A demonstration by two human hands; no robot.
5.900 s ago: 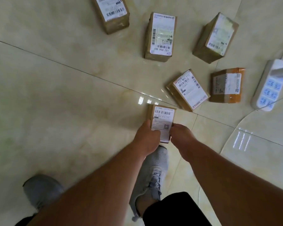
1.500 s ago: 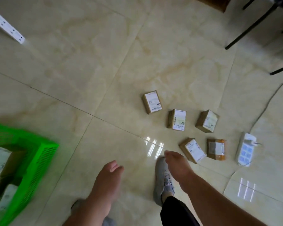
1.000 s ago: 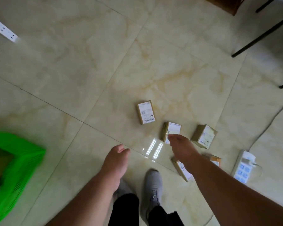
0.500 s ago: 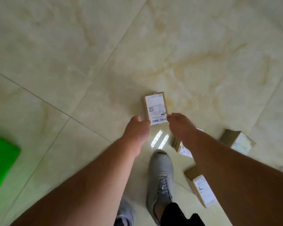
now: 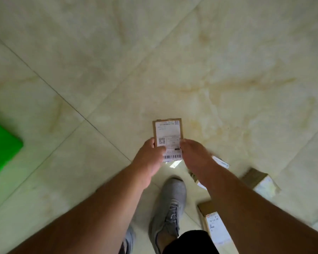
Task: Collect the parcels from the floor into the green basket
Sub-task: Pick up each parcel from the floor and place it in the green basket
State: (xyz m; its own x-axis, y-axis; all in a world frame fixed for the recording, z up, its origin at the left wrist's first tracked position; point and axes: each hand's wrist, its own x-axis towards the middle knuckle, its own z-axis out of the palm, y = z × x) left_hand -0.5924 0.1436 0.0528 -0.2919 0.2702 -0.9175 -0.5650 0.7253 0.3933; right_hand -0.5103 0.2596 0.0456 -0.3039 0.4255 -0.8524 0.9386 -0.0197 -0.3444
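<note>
- small brown cardboard parcel, white barcode label on top
- left hand and right hand pinch its sides
- glossy marble-look floor tiles

A glossy cream tiled floor carries three labelled cardboard parcels at lower right and a green basket at left.

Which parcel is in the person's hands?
The labelled parcel ahead, gripped by left hand and right hand; the others lie untouched at lower right.
</note>
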